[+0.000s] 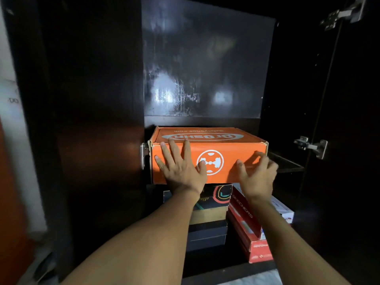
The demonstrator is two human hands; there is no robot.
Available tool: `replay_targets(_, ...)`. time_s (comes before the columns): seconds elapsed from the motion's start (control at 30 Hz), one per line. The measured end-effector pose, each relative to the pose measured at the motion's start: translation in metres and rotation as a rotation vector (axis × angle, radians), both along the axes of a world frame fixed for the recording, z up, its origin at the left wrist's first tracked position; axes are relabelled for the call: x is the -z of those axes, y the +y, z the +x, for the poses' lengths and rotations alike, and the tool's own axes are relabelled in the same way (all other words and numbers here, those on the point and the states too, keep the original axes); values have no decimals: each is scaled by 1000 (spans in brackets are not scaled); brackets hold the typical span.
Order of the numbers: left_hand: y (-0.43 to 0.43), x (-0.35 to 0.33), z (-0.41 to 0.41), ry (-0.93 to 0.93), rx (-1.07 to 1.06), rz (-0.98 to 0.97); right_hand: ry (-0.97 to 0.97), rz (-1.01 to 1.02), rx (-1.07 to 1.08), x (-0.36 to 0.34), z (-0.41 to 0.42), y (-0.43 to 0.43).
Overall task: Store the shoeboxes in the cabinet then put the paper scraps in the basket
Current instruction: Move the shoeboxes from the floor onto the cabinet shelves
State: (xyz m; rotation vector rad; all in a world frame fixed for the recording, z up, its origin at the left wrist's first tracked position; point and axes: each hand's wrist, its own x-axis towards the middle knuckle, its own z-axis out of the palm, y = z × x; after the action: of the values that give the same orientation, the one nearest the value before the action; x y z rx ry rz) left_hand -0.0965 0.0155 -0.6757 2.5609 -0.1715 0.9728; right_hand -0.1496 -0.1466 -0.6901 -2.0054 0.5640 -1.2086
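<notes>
With the orange shoebox [232,150] on the shelf [286,163] of the cabinet [92,99], I press its near face evenly, left grip [181,171] flat and released, right grip [258,177] loosely bent, empty, so it slides straight.

Matt orange cardboard on the shoebox [228,149] at centre frame, printed in white, rubbed pale at the front corners. Behind it, a dark, glossy cabinet back panel [205,68], smooth but streaked with smeared reflections. Same dark, smooth sheen on the door [92,120] at left. Silvery bare metal on the hinges [311,146] at right. Below, a red box [246,229] of printed, faintly shiny cardboard beside matt black boxes [207,233].
</notes>
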Motion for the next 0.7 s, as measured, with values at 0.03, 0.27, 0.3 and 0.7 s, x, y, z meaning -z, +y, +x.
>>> replay_targets(0.03,0,-2,5,19,-5,3,42,-24,-38,1,6,0)
replay_targets(0.27,-6,-12,48,102,-32,-29,224,-5,-261,-8,56,6)
replay_targets(0.3,-6,-13,56,117,-41,-22,244,-15,-283,-9,64,6)
replay_targets(0.7,-10,-11,89,156,3,31,343,-138,-288,3,82,-14)
